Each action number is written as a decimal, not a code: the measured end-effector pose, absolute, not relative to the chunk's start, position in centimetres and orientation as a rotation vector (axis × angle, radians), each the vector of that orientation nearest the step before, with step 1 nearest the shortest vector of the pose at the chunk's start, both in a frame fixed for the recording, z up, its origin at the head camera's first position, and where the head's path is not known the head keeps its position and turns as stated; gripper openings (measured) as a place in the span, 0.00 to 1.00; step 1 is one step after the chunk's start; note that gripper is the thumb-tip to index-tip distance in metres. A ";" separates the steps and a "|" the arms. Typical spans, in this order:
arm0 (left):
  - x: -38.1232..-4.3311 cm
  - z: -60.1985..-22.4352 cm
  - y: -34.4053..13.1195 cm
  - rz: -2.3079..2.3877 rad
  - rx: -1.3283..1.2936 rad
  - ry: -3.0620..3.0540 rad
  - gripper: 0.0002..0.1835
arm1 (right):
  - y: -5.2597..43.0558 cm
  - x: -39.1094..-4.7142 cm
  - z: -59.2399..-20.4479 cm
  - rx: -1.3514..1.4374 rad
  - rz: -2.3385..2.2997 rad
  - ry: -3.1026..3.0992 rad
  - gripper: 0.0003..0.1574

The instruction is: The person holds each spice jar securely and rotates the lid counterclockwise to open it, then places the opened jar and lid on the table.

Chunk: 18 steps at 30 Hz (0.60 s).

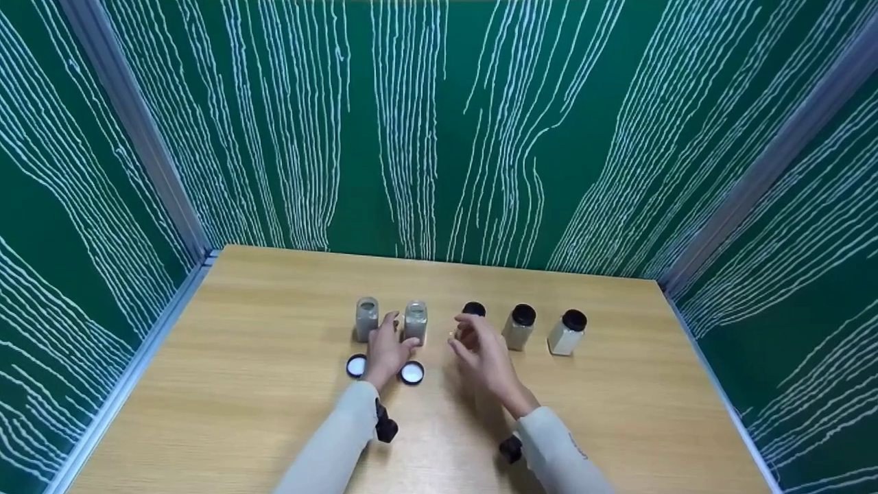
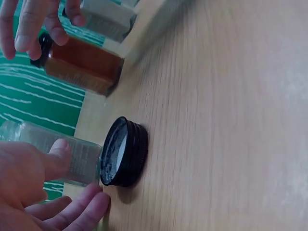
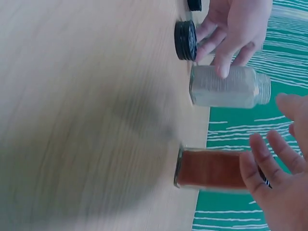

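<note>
My left hand [image 1: 387, 353] is between two uncapped glass jars, a left one [image 1: 367, 317] and a right one [image 1: 416, 324]. Its thumb lies close against the right jar; whether it touches is hard to tell. A black lid [image 1: 411, 372] with a white liner rests upturned in front of that jar, and another lid [image 1: 356, 366] lies left of the hand. My right hand [image 1: 488, 357] hovers with loosely bent, spread fingers at a black-capped jar [image 3: 211, 168] of reddish-brown contents. In the head view this hand hides most of that jar; no grip shows.
Two more black-capped jars with pale contents, a nearer one [image 1: 519, 329] and a far right one [image 1: 567, 334], stand right of my right hand. Everything is on a wooden table [image 1: 240, 357]. Green walls [image 1: 473, 137] with white wavy lines enclose its back and sides.
</note>
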<state>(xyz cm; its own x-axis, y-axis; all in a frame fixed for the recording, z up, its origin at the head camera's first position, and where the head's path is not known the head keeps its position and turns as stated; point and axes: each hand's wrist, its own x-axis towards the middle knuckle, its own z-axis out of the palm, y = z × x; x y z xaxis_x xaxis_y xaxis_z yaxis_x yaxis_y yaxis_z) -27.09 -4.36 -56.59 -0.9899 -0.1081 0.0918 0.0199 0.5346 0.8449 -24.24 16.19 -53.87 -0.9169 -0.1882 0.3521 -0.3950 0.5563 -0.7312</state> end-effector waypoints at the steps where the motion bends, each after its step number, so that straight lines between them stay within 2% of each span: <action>1: -27.0 -56.4 -4.4 -1.471 0.085 -2.624 0.35 | 16.4 -24.2 -53.8 0.473 1.290 -2.537 0.24; 18: -25.2 -55.1 -3.7 -1.364 0.136 -2.482 0.17 | 18.3 -24.8 -53.7 0.311 1.221 -2.352 0.23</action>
